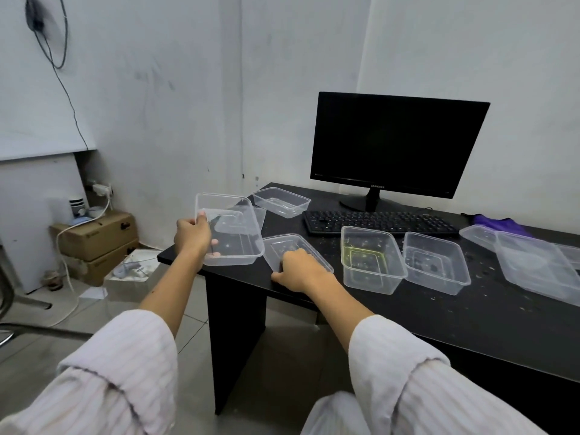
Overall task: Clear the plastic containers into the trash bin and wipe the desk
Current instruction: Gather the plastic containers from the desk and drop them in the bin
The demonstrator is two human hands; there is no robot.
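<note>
1. Left hand (192, 235) holds a clear rectangular plastic container (230, 229) lifted off the black worktop (470, 312), tilted, over the worktop's left corner. Thumb on the near short rim, the other fingers curled under the base: clamped on it.
2. Right hand (298, 270) rests on a second clear plastic container (292, 251) lying at the front-left edge of the worktop. Fingers curled over its near rim; looks like a grip forming, container not lifted yet.
3. Key relation: the second container sits directly under and just ahead of the right hand's fingers, long axis running away from the person and slightly right. Right hand is clearly the nearer one; left is occupied.
4. More clear containers remain: one with yellowish residue (370, 260) just right of the right hand, another (434, 266) beside it, a large shallow one (533, 266) far right, a small one (281, 201) at the back left.
5. Black keyboard (379, 222) and black monitor (395, 146) sit behind them. Purple cloth (499, 223) at the back right, well apart from both hands.
6. Worktop speckled with crumbs; wiping not begun.
7. No trash bin visible. Judgement: early stage, gathering containers; likely next is lifting or stacking the second into the held one.
</note>
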